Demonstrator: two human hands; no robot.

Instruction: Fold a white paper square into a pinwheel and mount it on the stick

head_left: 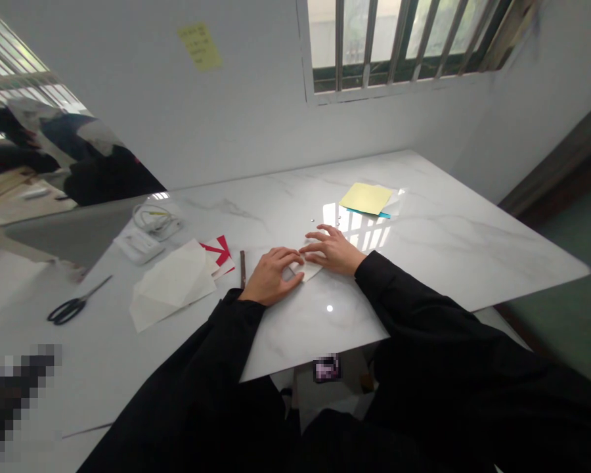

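Observation:
A small folded piece of white paper (309, 270) lies on the white marble table (448, 243), mostly hidden under both hands. My left hand (272, 274) rests on its left part with fingers curled and fingertips pressing down. My right hand (332, 249) lies flat on its right part, fingers stretched out and together, pointing left. Both arms are in black sleeves.
Left of my hands lie a brown pencil (243, 269), white and red paper sheets (177, 282), black scissors (73, 305), a white cable and box (145, 233). Yellow and blue sheets (367, 198) lie beyond. A barred window and wall stand behind.

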